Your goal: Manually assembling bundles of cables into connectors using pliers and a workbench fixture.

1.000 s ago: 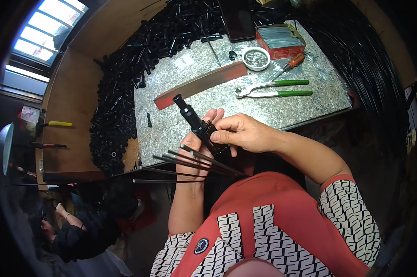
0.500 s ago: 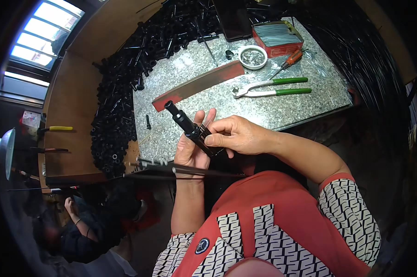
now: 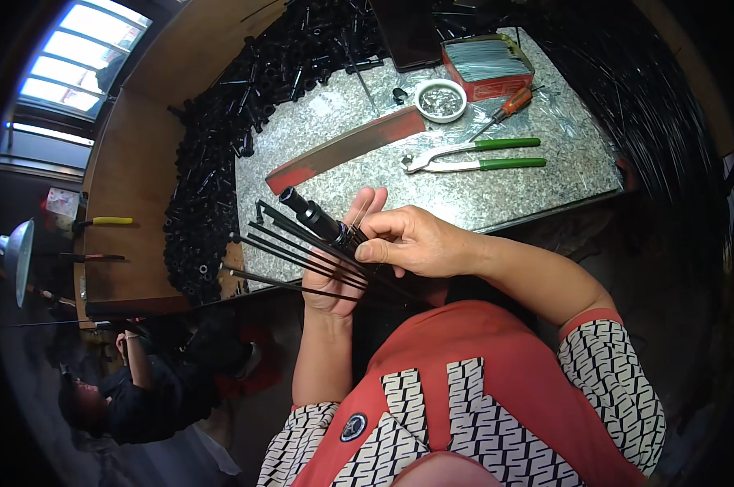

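A black, stepped tubular fitting (image 3: 317, 217) is held tilted in front of my chest, over the near edge of the stone slab. Several thin black rods (image 3: 298, 258) fan out from it to the left, with pale tips on some. My left hand (image 3: 332, 294) is curled around its lower part from behind, two fingers pointing up. My right hand (image 3: 412, 241) pinches at the fitting's slotted end with thumb and index finger. A fine wire seems to show between the hands. The fitting's lower end is hidden by my fingers.
On the speckled slab (image 3: 513, 187) lie green-handled pincers (image 3: 472, 154), an orange screwdriver (image 3: 509, 109), a curved red-brown strip (image 3: 343, 152), a white bowl (image 3: 441, 101) and a red box of wires (image 3: 489, 69). Black fittings (image 3: 209, 203) heap leftward; black rods (image 3: 651, 105) rightward. Another person (image 3: 140, 390) sits lower left.
The black rods, blurred and lower before, have swung up and now spread beside the fitting. The fitting has shifted slightly left and down. My hands keep their grip.
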The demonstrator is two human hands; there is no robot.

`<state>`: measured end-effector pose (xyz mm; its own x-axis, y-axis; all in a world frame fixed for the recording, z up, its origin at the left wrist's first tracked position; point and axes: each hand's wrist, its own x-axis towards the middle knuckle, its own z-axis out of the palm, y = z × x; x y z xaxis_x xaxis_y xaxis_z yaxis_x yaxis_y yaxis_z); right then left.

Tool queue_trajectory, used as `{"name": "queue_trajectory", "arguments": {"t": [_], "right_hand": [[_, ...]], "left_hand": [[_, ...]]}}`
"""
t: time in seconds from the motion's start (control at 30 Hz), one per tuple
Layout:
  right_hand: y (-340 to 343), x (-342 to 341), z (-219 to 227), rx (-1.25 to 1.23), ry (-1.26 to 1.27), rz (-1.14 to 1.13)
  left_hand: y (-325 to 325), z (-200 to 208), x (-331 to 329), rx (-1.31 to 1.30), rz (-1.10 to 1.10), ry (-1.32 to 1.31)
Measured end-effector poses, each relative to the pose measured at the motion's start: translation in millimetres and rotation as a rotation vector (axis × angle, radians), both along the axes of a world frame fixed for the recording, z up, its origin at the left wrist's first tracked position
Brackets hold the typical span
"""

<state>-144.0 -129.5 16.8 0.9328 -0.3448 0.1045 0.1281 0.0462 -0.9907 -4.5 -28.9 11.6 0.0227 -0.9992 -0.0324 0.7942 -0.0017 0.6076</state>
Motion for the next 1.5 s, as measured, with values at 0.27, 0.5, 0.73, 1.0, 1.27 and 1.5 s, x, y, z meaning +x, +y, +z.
{"name": "queue_trajectory", "arguments": {"t": [0.27,0.5,0.73,1.0,1.27,1.5], "right_hand": [[1.9,-14.5,4.8,-0.164,-0.17,-0.318],[7.5,0.5,8.1,-0.386,-0.357,-0.465],[13.8,20.7,9.0,-0.394,-0.237,-0.338],[26.9,54.4,6.7,-0.349,-0.271,-0.246],[18.7,79.1,5.7,-0.065,-0.003,0.012],[10.6,85.5,9.7,0.03,0.122,0.096]], "left_hand": [[-16.2,14.1,-25.6,-0.082,0.33,-0.148],[-6.3,23.6,-35.0,-0.203,0.665,-0.61],[13.5,44.1,-17.4,0.047,0.85,-0.965],[35.2,34.5,15.2,0.036,0.956,-0.907],[42.7,20.6,43.9,0.019,0.904,-0.713],[49.3,9.7,59.3,0.024,0.867,-0.721]]}}
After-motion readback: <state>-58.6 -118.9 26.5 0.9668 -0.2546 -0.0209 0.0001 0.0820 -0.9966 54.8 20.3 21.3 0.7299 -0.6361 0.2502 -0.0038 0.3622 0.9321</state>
